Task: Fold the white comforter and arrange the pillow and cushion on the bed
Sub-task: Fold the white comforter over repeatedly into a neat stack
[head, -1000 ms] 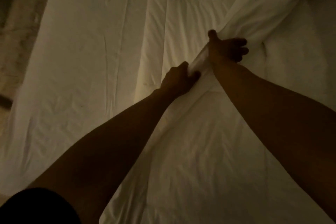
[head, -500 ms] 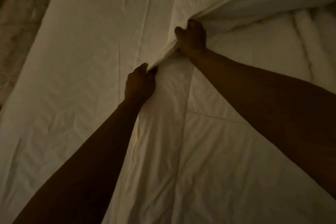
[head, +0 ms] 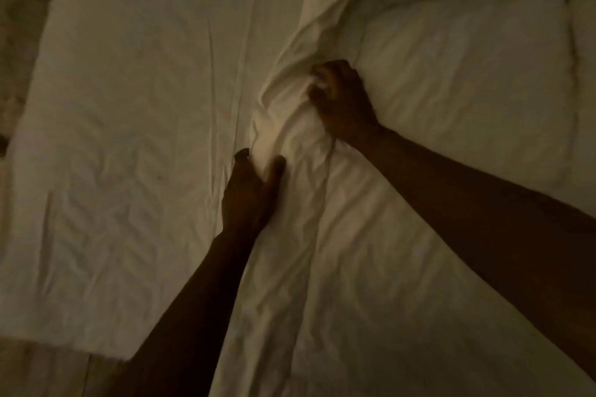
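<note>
Two bare hands work low over the bed, dim warm light, picture soft and grainy. Right hand is curled into a fist, fingers wrapped tight around a gathered bunch of the white quilted fabric comforter; creases fan out from the grip toward the upper left and down toward the other hand. Left hand lies lower and to the left, palm down, thumb spread from the fingers, a raised ridge of the same comforter sitting in the gap between thumb and forefinger. Whether it pinches that ridge or only presses against it, cannot tell. The two hands are near each other but apart, joined by the rumpled fold running between them.

Comforter covers the right half and lower middle of the view, puffy and stitched in panels at upper right, its bunched edge running up from the hands toward the top centre. Left of that edge lies the flat white bed sheet, wrinkled in shallow diagonal lines, with long straight creases running top to bottom. A pale mottled floor shows along the far left edge, beside the bed. Both forearms are bare and reach in from the bottom and right.
</note>
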A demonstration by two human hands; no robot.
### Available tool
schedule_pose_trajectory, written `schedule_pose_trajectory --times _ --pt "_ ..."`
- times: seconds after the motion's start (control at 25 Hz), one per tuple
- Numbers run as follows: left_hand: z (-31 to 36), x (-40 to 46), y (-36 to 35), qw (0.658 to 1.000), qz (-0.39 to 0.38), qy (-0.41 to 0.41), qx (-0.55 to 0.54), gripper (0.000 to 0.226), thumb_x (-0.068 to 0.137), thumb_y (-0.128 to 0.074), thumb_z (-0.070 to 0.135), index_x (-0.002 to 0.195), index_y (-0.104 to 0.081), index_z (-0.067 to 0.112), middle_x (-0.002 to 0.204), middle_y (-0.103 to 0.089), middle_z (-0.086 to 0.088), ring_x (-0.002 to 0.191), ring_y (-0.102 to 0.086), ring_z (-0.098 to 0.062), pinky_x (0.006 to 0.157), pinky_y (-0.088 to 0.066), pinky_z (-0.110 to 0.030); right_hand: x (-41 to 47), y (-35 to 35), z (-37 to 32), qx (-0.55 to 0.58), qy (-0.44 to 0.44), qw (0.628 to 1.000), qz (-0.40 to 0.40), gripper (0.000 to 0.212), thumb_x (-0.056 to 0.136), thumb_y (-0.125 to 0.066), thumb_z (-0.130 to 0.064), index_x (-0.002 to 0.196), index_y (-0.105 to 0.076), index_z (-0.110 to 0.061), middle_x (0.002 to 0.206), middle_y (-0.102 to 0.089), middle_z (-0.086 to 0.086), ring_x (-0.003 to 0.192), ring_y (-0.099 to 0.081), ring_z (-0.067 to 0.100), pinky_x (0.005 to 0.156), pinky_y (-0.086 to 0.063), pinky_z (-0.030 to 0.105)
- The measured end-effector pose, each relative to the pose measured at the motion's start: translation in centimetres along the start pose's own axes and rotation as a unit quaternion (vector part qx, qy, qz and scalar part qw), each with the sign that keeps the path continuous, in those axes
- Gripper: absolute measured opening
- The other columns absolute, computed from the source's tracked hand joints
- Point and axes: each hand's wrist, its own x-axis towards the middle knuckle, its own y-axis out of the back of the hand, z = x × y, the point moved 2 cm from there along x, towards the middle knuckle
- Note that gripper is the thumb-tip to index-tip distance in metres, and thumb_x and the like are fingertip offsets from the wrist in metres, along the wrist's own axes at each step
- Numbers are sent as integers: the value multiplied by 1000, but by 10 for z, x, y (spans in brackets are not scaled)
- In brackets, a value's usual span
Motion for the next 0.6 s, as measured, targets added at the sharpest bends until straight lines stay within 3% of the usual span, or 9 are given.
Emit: schedule_pose_trajectory --times 0.08,0.16,0.28,0.4,0.6 --pt "-20 -35 -13 999 12 -4 42 80 89 -47 66 152 -15 29 149 -39 0 124 -51 -21 100 -47 -43 -65 -18 -2 -119 49 992 9 54 91 -45 -35 136 -53 -7 141 -50 15 132 -45 34 113 -32 47" --pt "-39 -64 -21 995 41 -4 89 78 93 -46 56 155 -6 28 159 -21 -4 140 -35 -27 108 -40 -51 -132 -33 -4 -170 29 985 4 58 93 -43 -35 145 -44 -9 152 -39 14 143 -32 34 117 -22 52" --pt "-64 -117 -29 959 74 -143 233 69 100 -40 40 157 -10 15 164 -1 -14 152 -2 -31 121 -12 -53 -233 -47 -9 -184 -5 982 -39 58 99 -37 -36 152 -31 -13 160 -24 12 150 -15 31 119 -17 52" --pt "-113 -191 -50 916 -6 -256 309 65 100 -42 39 155 -23 11 163 -6 -17 152 -3 -33 118 -13 -60 -315 -61 -16 -200 27 973 -110 62 98 -39 -36 154 -26 -13 162 -16 11 151 -9 31 118 -18 53" --pt "-206 -293 -73 926 -63 -160 337 65 97 -46 37 152 -29 6 162 -11 -20 151 -11 -35 115 -23 -60 -427 -84 -15 -206 109 948 -218 68 91 -45 -32 154 -26 -15 164 -10 9 151 -5 31 118 -20 54"
